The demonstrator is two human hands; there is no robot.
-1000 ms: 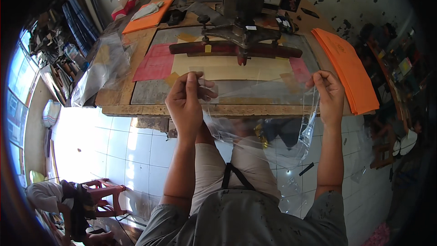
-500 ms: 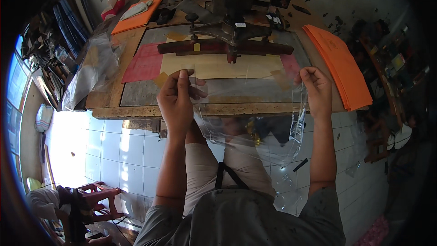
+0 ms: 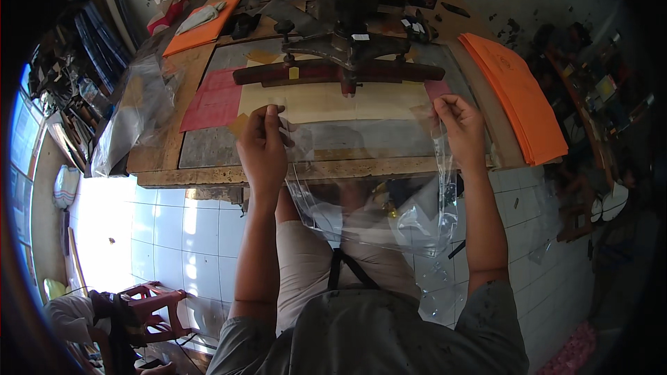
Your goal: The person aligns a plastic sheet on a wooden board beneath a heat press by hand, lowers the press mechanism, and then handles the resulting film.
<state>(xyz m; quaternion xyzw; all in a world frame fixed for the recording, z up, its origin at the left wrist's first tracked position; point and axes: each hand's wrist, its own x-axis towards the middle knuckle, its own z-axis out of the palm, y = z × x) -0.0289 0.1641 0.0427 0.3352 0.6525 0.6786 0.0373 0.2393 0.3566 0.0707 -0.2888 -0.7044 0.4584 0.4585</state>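
Observation:
A clear plastic sheet (image 3: 333, 201), perhaps a bag, hangs between my two hands over the table's near edge and my lap. My left hand (image 3: 262, 149) pinches its upper left corner between thumb and fingers. At the upper right corner, my right hand (image 3: 460, 128) pinches it the same way. Through the plastic I see a cream-coloured sheet (image 3: 313, 103) lying on the grey plate (image 3: 208, 149), with pink paper (image 3: 208, 104) at its left. Beyond my hands, a dark red metal press bar (image 3: 306, 75) hangs from the press head (image 3: 347, 48) over the cream sheet.
Folded orange sheets (image 3: 511, 90) lie at the table's right; an orange piece with a cloth (image 3: 201, 19) sits far left. More clear plastic (image 3: 135, 118) drapes over the left edge. A red stool (image 3: 156, 309) and a partly visible person (image 3: 76, 319) are at lower left.
Both hands have shifted slightly left, the right one more, so they are closer together. The plastic sheet hangs a little lower and slacker, still held at both corners.

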